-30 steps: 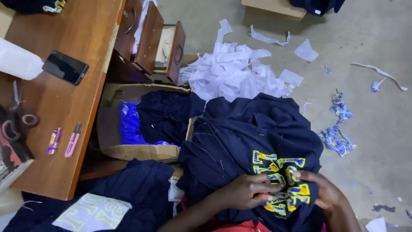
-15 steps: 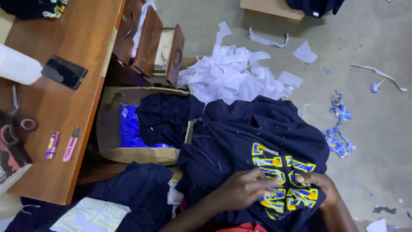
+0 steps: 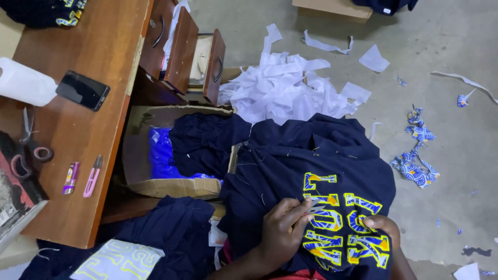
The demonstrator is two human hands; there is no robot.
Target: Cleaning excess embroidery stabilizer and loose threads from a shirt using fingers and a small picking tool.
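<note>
A navy garment [image 3: 311, 171] with yellow-and-blue appliqué letters [image 3: 342, 223] lies spread over the person's lap at about 5 o'clock in the view, its far edge draped over a cardboard box [image 3: 137, 140]. The left hand [image 3: 282, 233] rests on the cloth at 6 o'clock, its grip pinching a small pair of thread snips [image 3: 313, 209] whose tips touch the letters. The right hand [image 3: 381, 228] sits just beside it at 5 o'clock, fingers curled and pressing on the lettered patch; whether its grip pinches any cloth I cannot tell. Loose threads dot the fabric. At 9 o'clock from the garment the box holds another dark garment [image 3: 202, 140] and a blue plastic bag [image 3: 161, 155]. At 12 o'clock a heap of white paper scraps [image 3: 285, 93] lies on the floor, and blue patterned fabric scraps [image 3: 415, 155] lie at 3 o'clock. At far left the wooden tabletop [image 3: 104, 46] carries a black phone [image 3: 83, 91], scissors [image 3: 23, 135], a pink snipper [image 3: 92, 176] and a white bottle [image 3: 23, 83], with open drawers [image 3: 192, 52] beside it.
</note>
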